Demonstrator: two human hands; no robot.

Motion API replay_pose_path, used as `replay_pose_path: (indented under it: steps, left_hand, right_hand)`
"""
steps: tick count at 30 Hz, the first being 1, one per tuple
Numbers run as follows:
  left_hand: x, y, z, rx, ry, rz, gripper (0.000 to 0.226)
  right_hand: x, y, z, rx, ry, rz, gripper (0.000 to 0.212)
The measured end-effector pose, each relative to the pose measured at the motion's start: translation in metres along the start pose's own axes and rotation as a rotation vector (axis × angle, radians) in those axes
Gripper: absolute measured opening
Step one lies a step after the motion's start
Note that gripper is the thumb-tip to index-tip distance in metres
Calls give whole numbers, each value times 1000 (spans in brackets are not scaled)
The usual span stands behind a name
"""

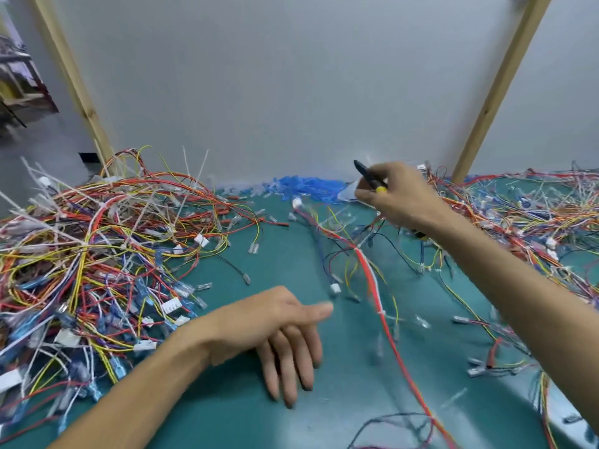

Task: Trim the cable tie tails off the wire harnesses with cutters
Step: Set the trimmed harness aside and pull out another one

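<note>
At the near edge of the green worktop (227,400), the left hand (275,332) was seen held wide, its fingers straight and pointed down toward the mat, its thumb stretched to the right, and nothing was held in it. Whether the fingertips touched the mat could not be told.

Just beyond it, a single harness (369,270) of red and white wires was stretched across the middle of the worktop, from the bottom edge up toward the right hand; it was blurred, and whether it was gripped could not be made out.

To the left, a tangled heap (97,254) of red, yellow and blue harnesses was piled high, with white cable tie tails (194,166) standing out of it uncut. A second heap (518,209) was spread along the right side.

Farther back, the right hand (402,196) was raised above the worktop and curled round the black-and-yellow cutters (369,176), one dark end of which stuck out above the fingers.

Behind it, a drift of small blue pieces (308,186) was gathered against the grey wall (291,76), which was flanked by two wooden posts (74,76).
</note>
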State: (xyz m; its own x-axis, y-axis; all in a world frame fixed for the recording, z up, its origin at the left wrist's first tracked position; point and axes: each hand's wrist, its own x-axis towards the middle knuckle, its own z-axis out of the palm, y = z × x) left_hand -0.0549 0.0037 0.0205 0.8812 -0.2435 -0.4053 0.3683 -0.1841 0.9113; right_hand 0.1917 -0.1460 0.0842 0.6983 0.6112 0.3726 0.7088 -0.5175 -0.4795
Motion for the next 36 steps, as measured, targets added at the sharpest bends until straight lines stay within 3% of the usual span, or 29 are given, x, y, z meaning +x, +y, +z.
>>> replay_pose_path:
  steps: [3, 5, 6, 8, 10, 14, 17, 20, 22, 25, 29, 31, 32, 35, 36]
  left_hand:
    - [13, -7, -5, 103, 460, 95, 48]
    - [21, -11, -1, 358, 733, 238, 23]
    - [22, -12, 3, 517, 789, 303, 25]
    - [27, -17, 11, 763, 729, 410, 57]
    - [33, -19, 19, 826, 606, 503, 77]
    - [43, -22, 26, 901, 526, 519, 86]
    - [44, -24, 23, 1078, 535, 457, 81]
    - [42, -23, 22, 1273, 565, 398, 58]
    - [39, -21, 22, 1264, 580, 377, 48]
    - [35, -19, 20, 1253, 610, 368, 36]
    - [34, -22, 15, 1230, 681, 339, 30]
    - [35, -23, 14, 1223, 684, 342, 31]
    - [35, -24, 14, 1223, 682, 348, 32]
    - [34, -26, 14, 1214, 674, 361, 31]
    - [34, -27, 14, 1207, 668, 368, 31]
  right_hand:
    - [-5, 20, -23, -276, -113, -59, 11]
    - [-10, 31, -31, -495, -225, -73, 13]
    - [-13, 35, -32, -583, -279, -52, 15]
    - [-20, 42, -31, -648, -350, -23, 19]
    - [-23, 46, -33, -542, -378, -66, 21]
    - [-27, 27, -55, -115, -610, -76, 28]
    - [-29, 21, -68, -183, -694, -98, 37]
    - [-18, 31, -78, -321, -351, -62, 30]
    - [-12, 44, -85, -347, -131, -1, 25]
    - [-6, 58, -92, -228, 13, 74, 16]
    - [10, 66, -88, -7, 562, 228, 20]
    - [12, 64, -79, 2, 673, 309, 30]
    - [11, 66, -71, -57, 604, 338, 36]
    - [2, 63, -46, -476, 22, 378, 31]
    - [-2, 59, -38, -573, -64, 353, 27]
